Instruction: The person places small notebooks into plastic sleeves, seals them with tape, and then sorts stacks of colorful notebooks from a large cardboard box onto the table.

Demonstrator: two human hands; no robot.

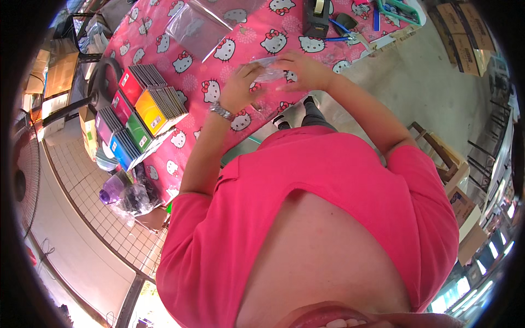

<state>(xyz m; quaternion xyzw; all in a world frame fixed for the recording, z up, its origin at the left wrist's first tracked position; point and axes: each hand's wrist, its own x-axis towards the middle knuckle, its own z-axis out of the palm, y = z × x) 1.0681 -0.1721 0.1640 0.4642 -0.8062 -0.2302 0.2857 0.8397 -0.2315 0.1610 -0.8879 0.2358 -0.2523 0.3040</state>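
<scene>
A crumpled piece of clear plastic film (269,70) stretches between my two hands over the near edge of the table. My left hand (241,87), with a metal watch at the wrist, curls its fingers onto the film's left side. From the other side my right hand (304,71) grips it, its fingers bent and a little blurred. The film's exact shape is hard to make out. Beyond the hands lie flat clear plastic sleeves (197,28) on the pink patterned tablecloth (188,82).
Stacks of spiral notebooks (158,109) in several colours stand at the left. A black tape dispenser (317,19), blue-handled scissors (342,26) and a green tray (402,12) sit at the far right. Cardboard boxes (462,38) rest on the floor beyond. A fan (24,175) is far left.
</scene>
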